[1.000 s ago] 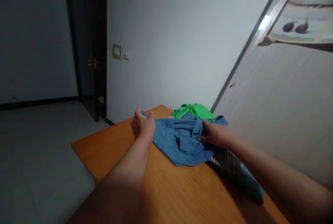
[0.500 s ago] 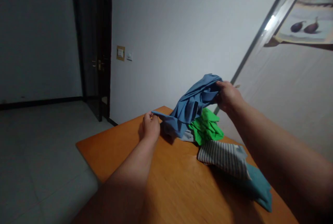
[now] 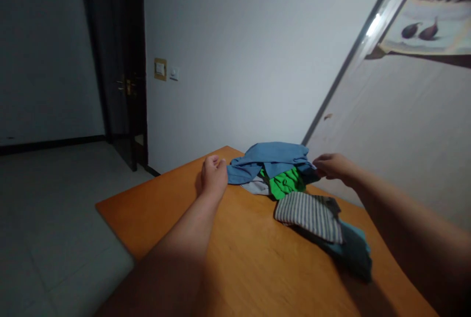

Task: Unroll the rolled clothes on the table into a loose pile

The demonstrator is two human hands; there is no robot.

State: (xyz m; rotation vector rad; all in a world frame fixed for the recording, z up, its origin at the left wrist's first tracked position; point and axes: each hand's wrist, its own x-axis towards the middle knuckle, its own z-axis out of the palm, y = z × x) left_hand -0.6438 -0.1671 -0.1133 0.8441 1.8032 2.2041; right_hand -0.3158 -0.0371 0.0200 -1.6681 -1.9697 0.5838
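A blue garment [image 3: 274, 152] lies crumpled across the far part of the table, draped over a bright green cloth [image 3: 285, 184] and a light grey cloth [image 3: 256, 186]. My left hand [image 3: 214, 174] is closed at the garment's left end, with thumb and fingers drawn together against its edge. At the opposite end, my right hand [image 3: 334, 166] pinches the dark right edge of the same garment. Part of the green cloth is covered by the blue one. Nearer to me rests a folded grey-and-white striped cloth [image 3: 309, 215] on top of a teal, dark-shaded cloth [image 3: 355, 248].
The orange-brown wooden table [image 3: 243, 263] reaches its far corner near the pale wall [image 3: 228, 62]. Wall switches [image 3: 160, 68] and a dark door [image 3: 127, 106] are on the left. A fruit picture [image 3: 427, 22] hangs at the upper right.
The blue garment has come down from the air and spread over the green and grey cloths. My right hand has lowered with it, while my left hand stays at its left end.
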